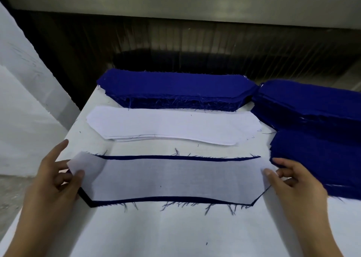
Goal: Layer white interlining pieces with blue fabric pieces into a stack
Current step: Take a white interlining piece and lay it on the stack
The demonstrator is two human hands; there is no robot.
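A sheer white interlining piece [172, 178] lies over a blue fabric piece [175, 200] on the white table, with blue edges showing along its far and near sides. My left hand [56, 180] pinches the interlining's left end, which is lifted slightly. At the right end, my right hand [293, 180] pinches the same piece. Behind lies a low pile of white interlining pieces [172, 126]. Farther back sits a thick stack of blue fabric pieces [175, 88].
Another tall pile of blue fabric [316, 127] fills the table's right side, close to my right hand. The white table [175, 233] ends at a left edge beside my left forearm. A dark machine opening and a metal bar [195, 0] lie beyond the stacks.
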